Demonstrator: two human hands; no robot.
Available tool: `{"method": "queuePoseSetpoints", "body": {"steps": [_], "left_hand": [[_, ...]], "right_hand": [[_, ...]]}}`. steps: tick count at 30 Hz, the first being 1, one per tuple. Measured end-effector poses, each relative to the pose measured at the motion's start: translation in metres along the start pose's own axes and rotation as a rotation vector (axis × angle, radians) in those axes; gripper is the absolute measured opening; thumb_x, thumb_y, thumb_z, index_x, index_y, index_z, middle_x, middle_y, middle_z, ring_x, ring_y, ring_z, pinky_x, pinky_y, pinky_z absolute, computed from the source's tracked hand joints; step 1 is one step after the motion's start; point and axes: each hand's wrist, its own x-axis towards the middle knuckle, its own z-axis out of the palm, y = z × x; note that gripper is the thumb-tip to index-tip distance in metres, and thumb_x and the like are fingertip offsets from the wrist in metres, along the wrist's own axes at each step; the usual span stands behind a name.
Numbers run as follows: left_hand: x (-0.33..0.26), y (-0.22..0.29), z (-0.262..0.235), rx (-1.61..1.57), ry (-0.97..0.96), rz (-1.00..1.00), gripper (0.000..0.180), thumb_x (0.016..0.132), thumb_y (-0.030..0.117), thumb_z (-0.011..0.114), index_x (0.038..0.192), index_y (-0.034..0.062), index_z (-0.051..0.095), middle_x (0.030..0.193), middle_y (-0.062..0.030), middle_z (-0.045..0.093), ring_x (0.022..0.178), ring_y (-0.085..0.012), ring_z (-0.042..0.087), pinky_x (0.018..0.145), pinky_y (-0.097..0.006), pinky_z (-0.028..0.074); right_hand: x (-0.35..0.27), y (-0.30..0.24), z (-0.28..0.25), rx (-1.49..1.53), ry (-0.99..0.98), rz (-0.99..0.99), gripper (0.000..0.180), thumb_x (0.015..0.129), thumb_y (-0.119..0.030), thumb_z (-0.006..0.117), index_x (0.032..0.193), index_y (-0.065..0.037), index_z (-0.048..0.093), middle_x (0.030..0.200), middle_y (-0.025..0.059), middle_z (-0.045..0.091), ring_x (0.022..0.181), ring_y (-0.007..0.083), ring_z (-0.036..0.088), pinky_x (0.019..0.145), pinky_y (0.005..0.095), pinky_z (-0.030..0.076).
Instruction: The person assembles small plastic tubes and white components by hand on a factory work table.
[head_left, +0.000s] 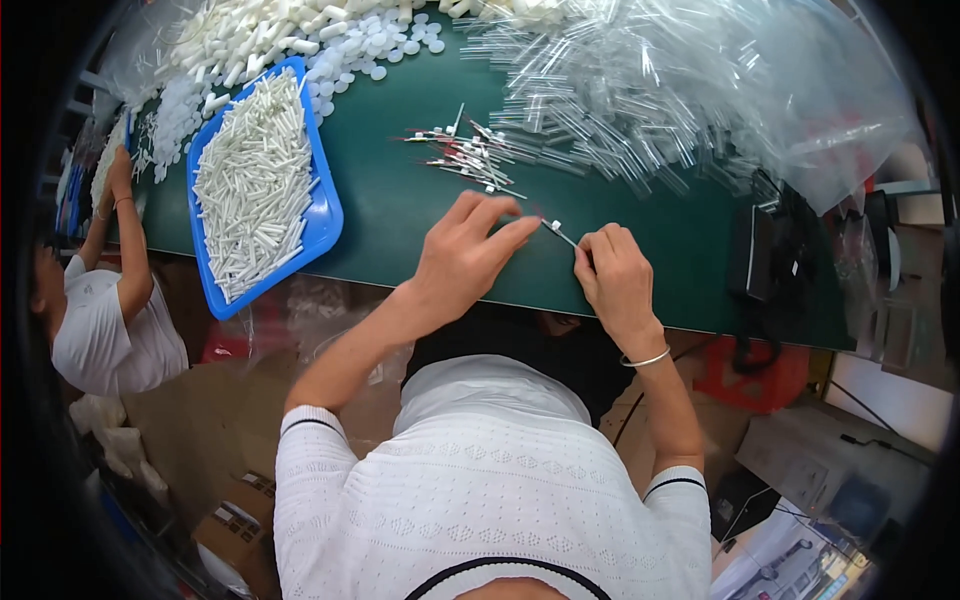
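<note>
My left hand (pixel 468 248) and my right hand (pixel 612 272) meet over the near edge of the green table (pixel 400 200). Between them they hold a thin clear tube with a small white cap (pixel 556 230). The left fingertips pinch its red-tipped end. My right fingers pinch the other end. Just beyond my hands lies a small pile of finished thin tubes with white and red ends (pixel 465 152).
A blue tray (pixel 318 215) full of white sticks sits at the left. White caps (pixel 365 45) and white sticks heap at the back. A clear bag of transparent tubes (pixel 680 90) fills the back right. Another person (pixel 105 310) works at the left. Cardboard boxes stand below the table.
</note>
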Motion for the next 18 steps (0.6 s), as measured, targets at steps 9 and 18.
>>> {"method": "queuePoseSetpoints", "body": {"steps": [9, 18], "left_hand": [[0.014, -0.017, 0.021, 0.304, -0.138, 0.373, 0.021, 0.072, 0.016, 0.062, 0.091, 0.0095, 0.065, 0.102, -0.0046, 0.061, 0.095, -0.0216, 0.057, 0.084, -0.035, 0.044], [0.091, -0.113, -0.042, 0.371, 0.036, 0.103, 0.010, 0.074, 0.007, 0.072, 0.082, 0.0100, 0.066, 0.075, -0.0039, 0.065, 0.074, -0.0253, 0.059, 0.074, -0.036, 0.043]], "right_hand": [[0.014, -0.014, -0.008, 0.151, 0.159, -0.065, 0.013, 0.078, -0.007, 0.070, 0.087, -0.003, 0.061, 0.084, 0.0097, 0.057, 0.075, 0.0291, 0.055, 0.068, 0.0382, 0.044], [0.006, -0.012, 0.007, 0.548, 0.050, 0.219, 0.008, 0.091, -0.007, 0.059, 0.094, -0.001, 0.063, 0.078, 0.0149, 0.062, 0.064, 0.0313, 0.060, 0.058, 0.0367, 0.047]]}}
